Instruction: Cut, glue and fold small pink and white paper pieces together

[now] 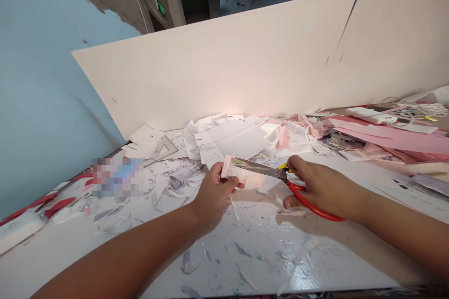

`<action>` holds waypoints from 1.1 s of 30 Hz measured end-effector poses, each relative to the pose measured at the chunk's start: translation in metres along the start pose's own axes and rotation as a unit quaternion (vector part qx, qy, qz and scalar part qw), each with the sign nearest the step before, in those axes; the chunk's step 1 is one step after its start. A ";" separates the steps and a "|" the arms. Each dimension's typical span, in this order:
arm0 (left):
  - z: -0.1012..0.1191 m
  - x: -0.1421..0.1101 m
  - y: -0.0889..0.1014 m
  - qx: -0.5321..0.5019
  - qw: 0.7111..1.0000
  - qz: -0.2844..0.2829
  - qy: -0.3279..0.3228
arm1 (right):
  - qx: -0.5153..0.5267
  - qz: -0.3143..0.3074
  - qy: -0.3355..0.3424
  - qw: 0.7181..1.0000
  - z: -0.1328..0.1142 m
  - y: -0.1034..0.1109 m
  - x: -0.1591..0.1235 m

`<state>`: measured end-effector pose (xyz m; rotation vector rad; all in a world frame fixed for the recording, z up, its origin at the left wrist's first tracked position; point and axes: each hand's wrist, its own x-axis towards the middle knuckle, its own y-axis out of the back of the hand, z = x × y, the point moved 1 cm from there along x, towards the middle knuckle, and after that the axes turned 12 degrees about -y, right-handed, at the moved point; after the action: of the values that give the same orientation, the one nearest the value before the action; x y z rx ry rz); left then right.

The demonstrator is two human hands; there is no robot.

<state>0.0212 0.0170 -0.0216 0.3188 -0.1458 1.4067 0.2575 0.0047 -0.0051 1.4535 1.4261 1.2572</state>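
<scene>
My left hand [219,190] pinches a small pale pink and white piece [229,170], paper or cloth, between thumb and fingers above the table. In my right hand [312,187] is a pair of scissors [268,170] with a red handle loop and some yellow at the other loop. Their metal blades point left and lie over the top of the pale piece, near a small greenish patch on it. Whether the blades are cutting into it, I cannot tell. Thin paper scraps lie on the tabletop [259,252] below both hands.
White sheets [235,138] and a clear set square [164,147] lie at the back. Pink fabric or paper [393,138] is heaped at the right beside a white power strip [372,115]. A tall white partition [224,70] borders the table; a blue wall [45,88] stands left.
</scene>
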 end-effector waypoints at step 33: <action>0.001 -0.005 -0.005 0.017 0.999 -0.024 -0.035 | -0.079 0.012 0.021 0.997 -0.009 0.003 -0.003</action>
<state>0.0250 0.0111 -0.0225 0.3976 -0.1716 1.3530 0.2498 0.0001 -0.0005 1.3490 1.3078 1.3893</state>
